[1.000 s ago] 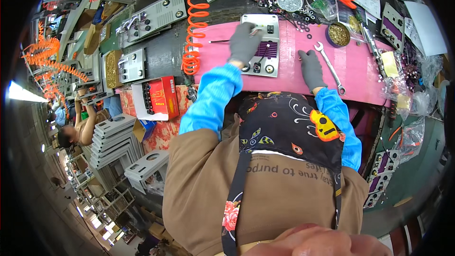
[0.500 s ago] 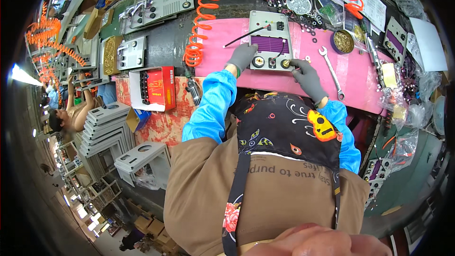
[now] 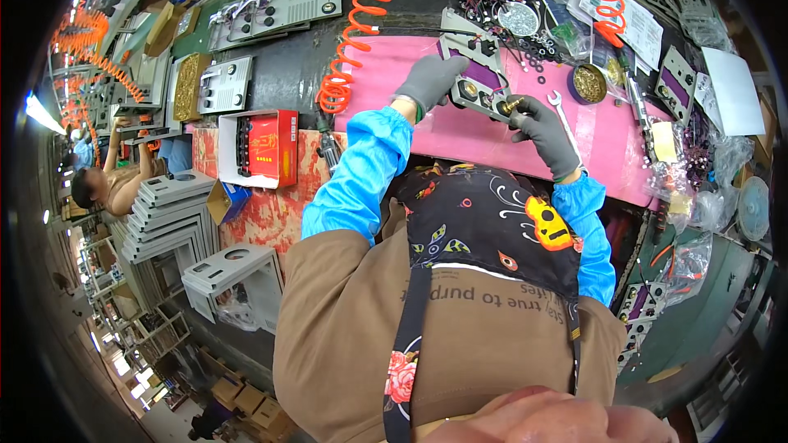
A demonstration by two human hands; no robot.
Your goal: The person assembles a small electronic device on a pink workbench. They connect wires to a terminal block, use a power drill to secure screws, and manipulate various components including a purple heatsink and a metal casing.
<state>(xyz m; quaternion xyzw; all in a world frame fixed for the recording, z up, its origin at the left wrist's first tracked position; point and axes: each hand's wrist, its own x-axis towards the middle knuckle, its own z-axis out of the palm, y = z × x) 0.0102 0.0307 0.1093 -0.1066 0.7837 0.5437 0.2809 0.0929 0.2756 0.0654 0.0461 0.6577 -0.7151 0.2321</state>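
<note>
Our left fingers [image 3: 447,92], in grey knit gloving, hold the left edge of a grey metal control panel [image 3: 469,93]. Our right fingers [image 3: 525,121] are drawn narrow around the brass fitting [image 3: 510,104] at its near right corner. Half a second ago we had this panel lying squared up on the pink mat [image 3: 382,74]; now it sits tilted and turned askew over that smooth sheet, between our hands. It has a rectangular purple section [image 3: 483,74] and round fittings along the near end.

Just beyond our right hand [image 3: 548,141] lies a shiny steel wrench [image 3: 565,121], and farther off a round tin [image 3: 574,93] of small brass pieces. Leftward on the dark tabletop [image 3: 287,70] hangs a coiled orange hose [image 3: 335,90]; nearer us, a red carton [image 3: 286,135] bears pale lettering.
</note>
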